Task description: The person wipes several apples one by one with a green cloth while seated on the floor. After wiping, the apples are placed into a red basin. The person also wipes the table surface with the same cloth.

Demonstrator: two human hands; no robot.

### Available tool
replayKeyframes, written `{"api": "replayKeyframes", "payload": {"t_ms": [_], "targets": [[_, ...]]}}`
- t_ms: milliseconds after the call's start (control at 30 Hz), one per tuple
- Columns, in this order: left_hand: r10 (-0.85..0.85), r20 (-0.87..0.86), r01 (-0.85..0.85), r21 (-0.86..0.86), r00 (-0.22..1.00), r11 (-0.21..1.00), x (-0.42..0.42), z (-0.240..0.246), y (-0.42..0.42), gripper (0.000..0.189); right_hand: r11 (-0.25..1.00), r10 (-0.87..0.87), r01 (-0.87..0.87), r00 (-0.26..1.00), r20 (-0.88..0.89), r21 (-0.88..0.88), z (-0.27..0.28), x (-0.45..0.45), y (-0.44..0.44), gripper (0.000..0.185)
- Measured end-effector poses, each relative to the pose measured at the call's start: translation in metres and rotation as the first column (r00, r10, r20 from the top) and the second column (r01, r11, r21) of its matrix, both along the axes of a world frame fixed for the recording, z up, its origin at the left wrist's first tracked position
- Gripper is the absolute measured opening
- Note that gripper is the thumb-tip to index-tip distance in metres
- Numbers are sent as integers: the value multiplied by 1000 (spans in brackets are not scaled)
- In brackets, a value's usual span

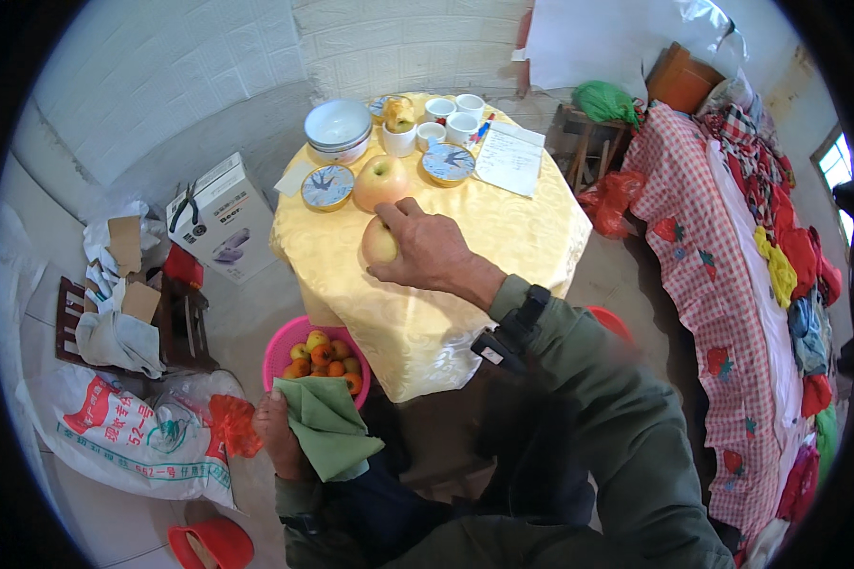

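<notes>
My right hand (427, 245) reaches over the round table and grips an apple (378, 242) near the table's left side. Just beyond it a larger pale-red apple (382, 183) rests on the yellow tablecloth (498, 227). Low at the left, my left hand (282, 430) holds a folded green cloth (327, 423). Below the table edge a pink plastic basket (276, 348) of apples and orange fruit stands behind that cloth, which hides part of its front. On either side of the large apple lie round tins with swallow-patterned tops, one left (327, 187) and one right (448, 162).
Stacked bowls (337, 126), white cups (462, 126), a partly eaten apple (399, 114) and a notebook (510, 158) occupy the table's far side. A carton (228, 220) with pliers (185, 206) stands left. At right is a bed with a checked cover (690, 270).
</notes>
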State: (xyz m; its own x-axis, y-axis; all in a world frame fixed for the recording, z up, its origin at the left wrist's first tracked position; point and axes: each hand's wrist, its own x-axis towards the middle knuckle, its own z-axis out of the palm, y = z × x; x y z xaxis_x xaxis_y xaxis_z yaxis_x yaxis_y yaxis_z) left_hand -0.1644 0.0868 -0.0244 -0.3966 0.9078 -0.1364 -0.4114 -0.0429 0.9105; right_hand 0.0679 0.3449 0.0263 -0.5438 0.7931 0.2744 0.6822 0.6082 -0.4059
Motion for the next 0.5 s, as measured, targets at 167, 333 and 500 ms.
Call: {"api": "replayKeyframes", "payload": {"t_ms": [167, 333, 500], "targets": [[50, -91, -52, -11, 995, 999, -7, -15, -3, 39, 995, -49, 56, 995, 83, -78, 39, 56, -13, 77], [11, -386, -12, 0, 923, 1000, -27, -32, -9, 40, 981, -178, 185, 978, 108, -55, 50, 131, -38, 84], [1, -244, 2, 15, 970, 1000, -32, -40, -14, 41, 897, -408, 418, 908, 98, -141, 22, 214, -76, 84]]}}
